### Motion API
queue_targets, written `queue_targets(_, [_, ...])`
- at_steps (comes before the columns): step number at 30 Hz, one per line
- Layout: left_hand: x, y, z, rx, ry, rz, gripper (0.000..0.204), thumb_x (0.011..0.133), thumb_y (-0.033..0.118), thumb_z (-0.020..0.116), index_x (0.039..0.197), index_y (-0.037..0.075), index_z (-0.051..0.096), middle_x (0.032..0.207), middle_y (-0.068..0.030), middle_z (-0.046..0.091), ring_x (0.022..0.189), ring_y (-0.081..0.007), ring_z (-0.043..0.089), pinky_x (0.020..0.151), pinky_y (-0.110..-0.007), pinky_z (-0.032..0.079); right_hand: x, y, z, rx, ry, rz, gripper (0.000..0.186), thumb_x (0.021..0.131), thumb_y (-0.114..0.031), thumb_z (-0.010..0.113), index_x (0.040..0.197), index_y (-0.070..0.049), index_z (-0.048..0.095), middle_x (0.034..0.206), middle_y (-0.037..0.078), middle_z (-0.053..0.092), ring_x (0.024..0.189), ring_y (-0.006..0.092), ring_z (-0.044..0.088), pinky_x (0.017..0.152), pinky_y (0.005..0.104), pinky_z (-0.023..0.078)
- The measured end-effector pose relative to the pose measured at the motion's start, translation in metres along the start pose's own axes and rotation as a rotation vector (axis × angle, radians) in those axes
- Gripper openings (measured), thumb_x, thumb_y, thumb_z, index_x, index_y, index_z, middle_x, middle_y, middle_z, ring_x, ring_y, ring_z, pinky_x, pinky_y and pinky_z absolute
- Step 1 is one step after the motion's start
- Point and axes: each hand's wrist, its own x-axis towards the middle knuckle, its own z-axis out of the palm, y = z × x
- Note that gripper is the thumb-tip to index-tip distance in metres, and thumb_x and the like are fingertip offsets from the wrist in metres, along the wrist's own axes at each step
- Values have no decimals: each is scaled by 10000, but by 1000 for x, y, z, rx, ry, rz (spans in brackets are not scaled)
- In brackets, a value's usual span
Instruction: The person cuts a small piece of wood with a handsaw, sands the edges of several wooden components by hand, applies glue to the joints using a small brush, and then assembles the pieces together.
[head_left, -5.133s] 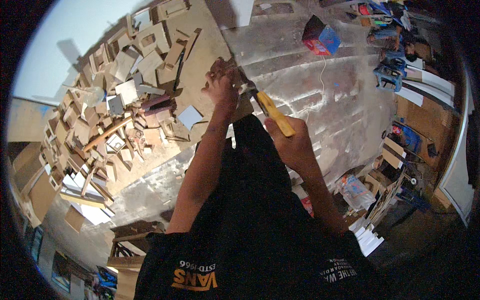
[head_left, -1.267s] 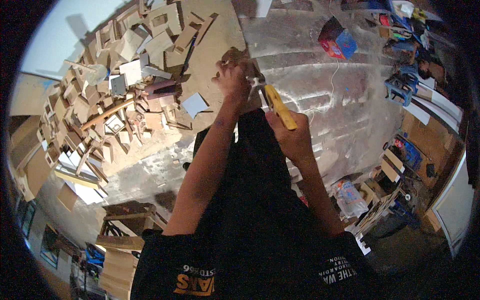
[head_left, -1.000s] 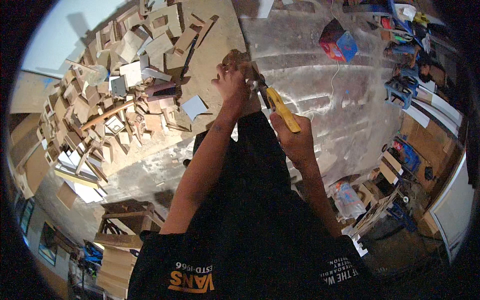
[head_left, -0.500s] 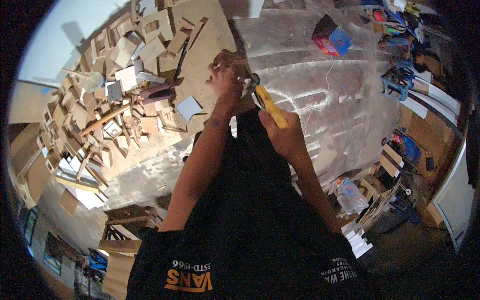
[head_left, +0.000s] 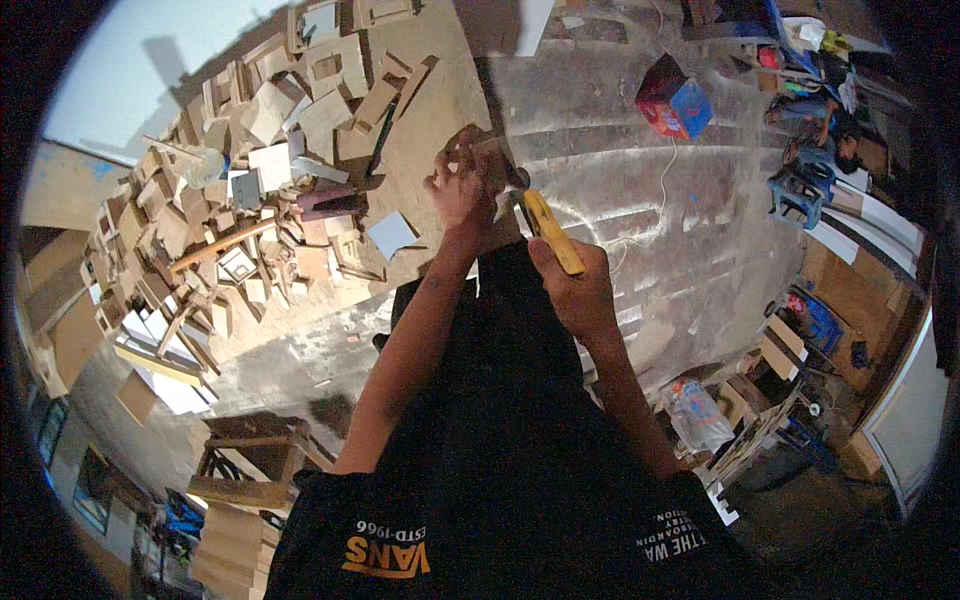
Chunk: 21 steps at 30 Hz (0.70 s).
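My left hand (head_left: 465,198) rests at the right edge of the wooden worktable (head_left: 405,185), fingers spread and slightly bent. Just beyond it lies a dark brown shape at the table edge, partly in shadow, whose kind I cannot make out. In my right hand (head_left: 580,290) is a yellow-handled tool (head_left: 552,232) with a silver metal part along one side; its exact kind is not plain. The tool slants up and left, its far end close to the fingers of my left hand. A small dark round thing (head_left: 519,178) sits by that end.
A heap of wooden offcuts and small frames (head_left: 240,235) covers the left of the table. A pale square piece (head_left: 391,235) lies nearer me. On the floor stand a red and blue box (head_left: 675,97) with a cable, and a blue plastic stool (head_left: 800,190). A person sits at far right.
The whole view has shifted slightly. The tool in my right hand has swung a little away from my left hand, whose fingers look more spread.
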Motion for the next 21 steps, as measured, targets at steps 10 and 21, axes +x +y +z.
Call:
queue_targets(10, [3,3,-5,-14,-29,-81,678,726,306,805,1352,340,547,1603,27,257,1389,-274,295,925,-585,394,1,-11,-3,-64,-34,69,438,942,-336,662,697,16,577,553,57,541,531,130,468,525,368,413])
queue_targets(21, [12,6,2,-28,-112,-147,733,695,334,823,1368,308,534,1599,21,258,1369,-292,317,894,-564,409,6,-2,-9,56,-44,122,366,978,-340,624,737,-70,573,565,-49,479,431,32,407,385,229,297])
